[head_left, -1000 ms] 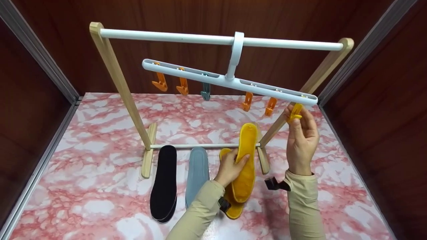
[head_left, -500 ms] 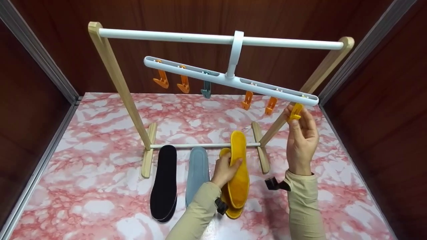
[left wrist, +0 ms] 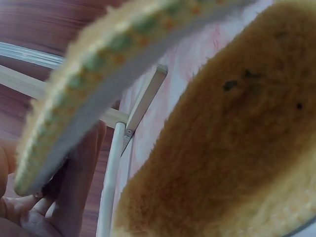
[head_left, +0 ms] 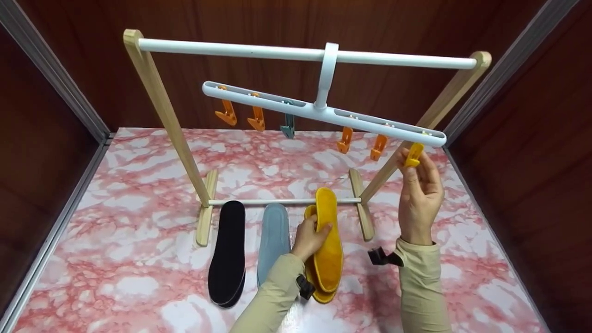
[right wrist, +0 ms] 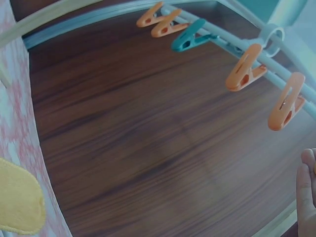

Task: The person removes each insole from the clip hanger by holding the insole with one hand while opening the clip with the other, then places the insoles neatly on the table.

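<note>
My left hand point(head_left: 309, 238) grips a fuzzy yellow insole point(head_left: 329, 259) by its left edge, thumb on top. A second yellow insole point(head_left: 323, 298) lies beneath it on the table; in the left wrist view the held insole's point(left wrist: 84, 89) edge stands apart from the lower insole point(left wrist: 212, 148). My right hand point(head_left: 421, 199) is raised and pinches a yellow clip point(head_left: 414, 155) at the right end of a white clip hanger point(head_left: 370, 121). In the right wrist view only part of that hand point(right wrist: 307, 192) shows, at the right edge.
The hanger hooks over the white rail point(head_left: 231, 49) of a wooden rack point(head_left: 159, 101), tilted down to the right. Several orange clips point(head_left: 257, 119) and a dark green clip point(head_left: 287, 126) hang from it. Black insoles point(head_left: 226, 254) and a grey-blue insole point(head_left: 274, 240) lie left of my left hand.
My left hand has lowered the yellow insole and brought it left, closer over the other yellow one. My right hand stays at the yellow clip; the hanger has shifted slightly right.
</note>
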Demonstrator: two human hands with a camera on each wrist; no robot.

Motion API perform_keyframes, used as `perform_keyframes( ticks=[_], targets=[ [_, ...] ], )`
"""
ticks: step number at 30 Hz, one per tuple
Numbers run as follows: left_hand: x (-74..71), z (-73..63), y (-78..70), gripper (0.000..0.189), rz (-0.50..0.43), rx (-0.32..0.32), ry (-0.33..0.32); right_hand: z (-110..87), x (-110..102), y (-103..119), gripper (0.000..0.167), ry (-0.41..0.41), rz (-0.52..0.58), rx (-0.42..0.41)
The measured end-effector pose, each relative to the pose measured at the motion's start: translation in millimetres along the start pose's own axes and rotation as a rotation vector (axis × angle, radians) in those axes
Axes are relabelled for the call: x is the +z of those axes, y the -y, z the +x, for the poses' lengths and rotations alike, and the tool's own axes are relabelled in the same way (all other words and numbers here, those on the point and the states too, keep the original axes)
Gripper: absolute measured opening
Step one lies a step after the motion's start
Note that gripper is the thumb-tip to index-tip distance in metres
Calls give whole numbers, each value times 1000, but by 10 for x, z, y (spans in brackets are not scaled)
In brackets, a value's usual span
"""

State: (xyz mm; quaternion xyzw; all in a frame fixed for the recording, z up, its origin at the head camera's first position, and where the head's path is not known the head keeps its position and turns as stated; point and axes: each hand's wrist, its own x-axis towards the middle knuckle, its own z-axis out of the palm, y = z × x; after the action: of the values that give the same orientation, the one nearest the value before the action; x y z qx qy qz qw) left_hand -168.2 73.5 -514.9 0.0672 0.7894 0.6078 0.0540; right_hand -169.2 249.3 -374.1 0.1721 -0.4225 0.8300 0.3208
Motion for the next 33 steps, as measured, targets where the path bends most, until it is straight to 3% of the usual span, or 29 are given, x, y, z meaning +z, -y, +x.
perform_keyframes(
  ticks=[5,21,33],
  targets=[
    [7,-4,32,29,-13,-39,14,-15,-12,-10,32,-13,13,6],
    [-13,-43,117,35,-50,-61,9,-58,-54,-70,30,-7,29,29],
    [-9,-58,189,36,-44,-115,24,-87,-99,-90,28,-8,15,30]
  ],
)
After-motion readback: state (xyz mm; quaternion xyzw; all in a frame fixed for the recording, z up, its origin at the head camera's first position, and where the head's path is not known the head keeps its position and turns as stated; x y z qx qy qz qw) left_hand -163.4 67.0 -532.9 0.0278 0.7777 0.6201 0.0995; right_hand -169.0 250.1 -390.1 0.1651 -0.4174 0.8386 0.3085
